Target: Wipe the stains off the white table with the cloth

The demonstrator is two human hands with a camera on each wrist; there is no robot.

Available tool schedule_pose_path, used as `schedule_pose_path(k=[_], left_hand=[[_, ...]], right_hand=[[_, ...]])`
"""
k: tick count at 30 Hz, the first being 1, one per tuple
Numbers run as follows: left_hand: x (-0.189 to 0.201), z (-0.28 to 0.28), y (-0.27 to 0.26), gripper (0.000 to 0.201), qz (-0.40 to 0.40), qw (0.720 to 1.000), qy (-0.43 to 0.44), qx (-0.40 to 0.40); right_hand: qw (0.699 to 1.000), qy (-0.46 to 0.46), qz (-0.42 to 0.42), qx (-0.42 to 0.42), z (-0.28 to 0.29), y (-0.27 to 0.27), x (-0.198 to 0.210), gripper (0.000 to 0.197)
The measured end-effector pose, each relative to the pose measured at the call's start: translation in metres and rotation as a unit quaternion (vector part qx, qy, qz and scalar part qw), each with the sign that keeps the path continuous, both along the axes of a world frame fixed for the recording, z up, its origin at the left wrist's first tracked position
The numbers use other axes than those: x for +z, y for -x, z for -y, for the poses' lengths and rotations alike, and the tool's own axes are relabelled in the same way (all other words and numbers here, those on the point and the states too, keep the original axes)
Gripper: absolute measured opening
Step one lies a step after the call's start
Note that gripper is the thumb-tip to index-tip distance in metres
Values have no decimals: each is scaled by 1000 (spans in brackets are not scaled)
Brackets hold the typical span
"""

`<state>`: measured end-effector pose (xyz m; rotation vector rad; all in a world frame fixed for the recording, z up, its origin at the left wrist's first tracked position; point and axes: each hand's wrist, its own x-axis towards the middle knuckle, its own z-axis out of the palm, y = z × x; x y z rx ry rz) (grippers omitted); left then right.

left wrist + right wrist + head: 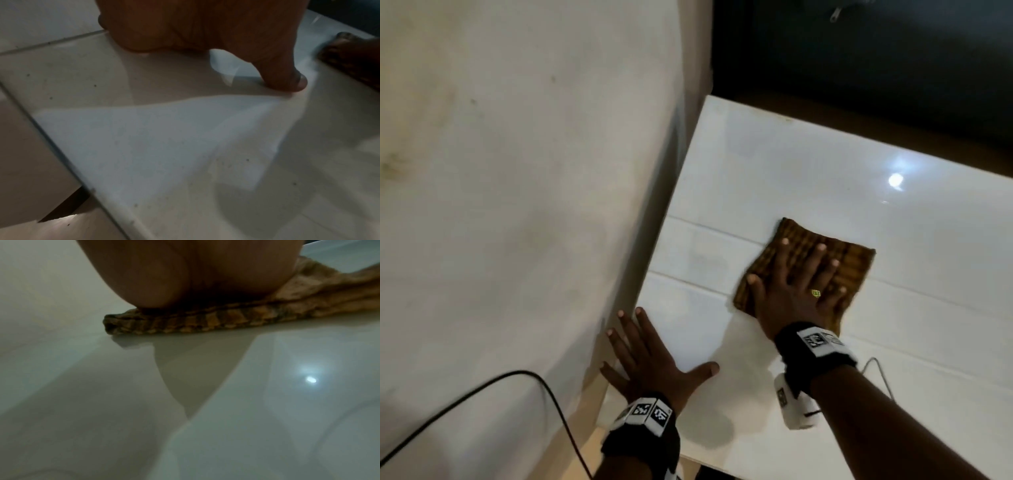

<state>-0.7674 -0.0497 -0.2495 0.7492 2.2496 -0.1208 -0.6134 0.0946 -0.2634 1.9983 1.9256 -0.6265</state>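
cloth [822,260] apparently flat under right hand [796,296]

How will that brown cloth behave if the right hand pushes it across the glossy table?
The cloth looks soft and folded in layers, so it would probably bunch at an edge unless pressed flat. The right hand lies spread on it, which should carry it along. The table looks glossy, so it likely slides easily.

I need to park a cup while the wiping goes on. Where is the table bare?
Bare white table lies beyond the cloth up to the far edge, and right of it. The near-left corner is crowded: the left hand lies flat there, the right hand presses the cloth beside it.
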Motion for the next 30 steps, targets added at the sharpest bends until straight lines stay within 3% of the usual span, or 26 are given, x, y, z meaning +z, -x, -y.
schedule_pose_path(k=[5, 8, 10, 12, 18, 21, 26, 30], left_hand=[[4, 2, 8, 158, -5, 1000, -13, -14], [2, 19, 27, 146, 55, 996, -64, 5], [-4, 34, 40, 139, 86, 985, -134, 67], [-9, 47, 44, 133, 95, 978, -169, 71], [-7, 42, 37, 139, 105, 975, -175, 91], [-10, 43, 35, 135, 87, 979, -179, 28], [-8, 46, 20, 128, 30, 986, -132, -92], [-10, 48, 0, 123, 4, 974, -121, -193]], right_hand=[[987, -27, -91, 133, 6, 128, -9, 84], [977, -22, -113, 179, 12, 163, -12, 83], [967, -30, -120, 222, 21, 157, -16, 80], [951, -37, -135, 275, 40, 145, -19, 78], [945, -32, -139, 294, 80, 129, -22, 74], [950, -54, -134, 277, 82, 105, -22, 68], [985, -77, -55, 147, 109, -8, -21, 69], [991, -59, -50, 111, 113, -3, -20, 72]])
